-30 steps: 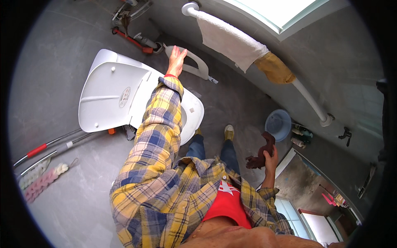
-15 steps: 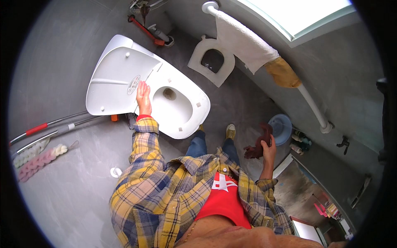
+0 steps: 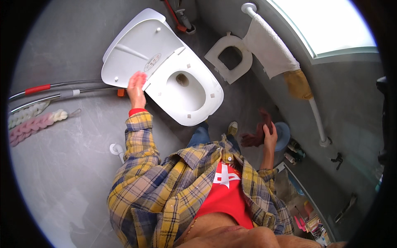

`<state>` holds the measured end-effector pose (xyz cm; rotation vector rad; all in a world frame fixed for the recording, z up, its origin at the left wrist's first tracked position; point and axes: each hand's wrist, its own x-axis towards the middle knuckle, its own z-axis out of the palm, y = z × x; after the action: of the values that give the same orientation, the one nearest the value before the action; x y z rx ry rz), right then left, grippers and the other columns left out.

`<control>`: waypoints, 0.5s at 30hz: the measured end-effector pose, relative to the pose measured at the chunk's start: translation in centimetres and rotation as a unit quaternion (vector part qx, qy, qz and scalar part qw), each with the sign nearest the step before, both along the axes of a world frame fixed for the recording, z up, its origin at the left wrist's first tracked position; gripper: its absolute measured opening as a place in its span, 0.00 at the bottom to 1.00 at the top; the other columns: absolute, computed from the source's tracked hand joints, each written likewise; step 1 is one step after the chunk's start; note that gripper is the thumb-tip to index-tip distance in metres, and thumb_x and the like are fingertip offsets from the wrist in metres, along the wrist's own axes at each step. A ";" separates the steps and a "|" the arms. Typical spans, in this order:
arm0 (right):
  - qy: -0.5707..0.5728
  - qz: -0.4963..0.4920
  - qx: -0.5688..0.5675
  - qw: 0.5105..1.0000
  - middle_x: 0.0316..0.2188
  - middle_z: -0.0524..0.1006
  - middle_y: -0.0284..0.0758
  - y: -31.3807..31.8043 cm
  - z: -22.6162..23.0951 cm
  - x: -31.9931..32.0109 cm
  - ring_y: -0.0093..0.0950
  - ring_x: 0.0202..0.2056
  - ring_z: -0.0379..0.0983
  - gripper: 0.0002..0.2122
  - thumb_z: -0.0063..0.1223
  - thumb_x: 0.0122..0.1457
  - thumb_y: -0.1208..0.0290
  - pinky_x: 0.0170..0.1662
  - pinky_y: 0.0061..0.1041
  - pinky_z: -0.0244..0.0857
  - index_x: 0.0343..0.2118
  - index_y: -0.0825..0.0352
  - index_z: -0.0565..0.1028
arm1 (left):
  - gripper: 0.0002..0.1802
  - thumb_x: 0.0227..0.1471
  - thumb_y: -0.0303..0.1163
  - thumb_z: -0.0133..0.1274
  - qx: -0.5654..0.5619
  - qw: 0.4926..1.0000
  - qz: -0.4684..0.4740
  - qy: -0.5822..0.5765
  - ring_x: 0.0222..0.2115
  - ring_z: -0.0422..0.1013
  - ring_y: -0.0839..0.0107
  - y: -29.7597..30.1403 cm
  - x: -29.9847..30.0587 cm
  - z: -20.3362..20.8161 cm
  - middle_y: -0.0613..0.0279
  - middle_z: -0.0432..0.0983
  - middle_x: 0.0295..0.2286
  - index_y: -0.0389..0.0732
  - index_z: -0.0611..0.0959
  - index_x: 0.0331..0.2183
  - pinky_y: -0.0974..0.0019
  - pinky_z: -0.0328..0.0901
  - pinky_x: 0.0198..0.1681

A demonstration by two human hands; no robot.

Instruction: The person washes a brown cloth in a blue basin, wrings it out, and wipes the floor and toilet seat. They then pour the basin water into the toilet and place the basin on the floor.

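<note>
My left hand [image 3: 137, 89] is at the lower edge of the raised white toilet lid [image 3: 136, 45], fingers stretched out and holding nothing; whether it touches the lid I cannot tell. Beside it is the white toilet bowl [image 3: 188, 93], with small square pads on its bare rim and a brownish stain inside. My right hand [image 3: 270, 138] is closed round a limp dark red cloth [image 3: 259, 134] with ragged, finger-like ends. It hangs just left of a blue basin [image 3: 282, 136] on the floor.
A loose toilet seat [image 3: 211, 56] leans by the wall. Above hangs a white towel [image 3: 271, 45] on a rail, beside a tan cloth [image 3: 298, 84]. Metal poles [image 3: 62, 87] and braided scrubbers [image 3: 37, 126] are at left. Bottles [image 3: 292, 153] stand near the basin.
My left hand has slid off the inner face of the lid toward its lower edge. My view has shifted, and the toilet appears higher. The dark red cloth stays in my right hand.
</note>
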<state>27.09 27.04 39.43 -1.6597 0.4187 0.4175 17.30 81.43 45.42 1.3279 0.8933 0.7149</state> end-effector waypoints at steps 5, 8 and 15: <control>-0.037 0.048 0.074 0.995 0.45 0.73 0.33 6.5 1.7 2.4 0.20 0.44 0.69 0.19 0.48 0.62 0.67 0.47 0.20 0.63 0.54 0.70 0.67 | 0.14 0.55 0.34 0.51 -0.137 0.938 -0.303 0.095 0.34 0.74 0.72 -11.8 1.9 -2.8 0.58 0.77 0.34 0.34 0.78 0.41 0.70 0.67 0.40; -0.165 0.194 0.023 0.967 0.49 0.72 0.40 10.4 4.6 1.8 0.26 0.48 0.69 0.25 0.52 0.57 0.70 0.51 0.23 0.61 0.57 0.67 0.64 | 0.22 0.60 0.43 0.45 -0.253 0.843 -0.453 0.144 0.38 0.73 0.70 -20.7 3.6 -3.3 0.55 0.75 0.40 0.36 0.75 0.47 0.68 0.67 0.44; -0.169 0.281 -0.013 0.945 0.44 0.74 0.43 13.0 6.6 2.6 0.30 0.44 0.72 0.28 0.56 0.46 0.75 0.48 0.27 0.64 0.54 0.69 0.66 | 0.17 0.59 0.37 0.49 -0.139 0.834 -0.518 0.128 0.35 0.69 0.78 -22.1 5.4 -1.6 0.66 0.75 0.33 0.33 0.78 0.42 0.73 0.65 0.40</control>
<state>29.69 40.04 46.00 -1.8223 -0.3192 0.5305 22.71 59.29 43.86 1.4101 0.3317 -0.4401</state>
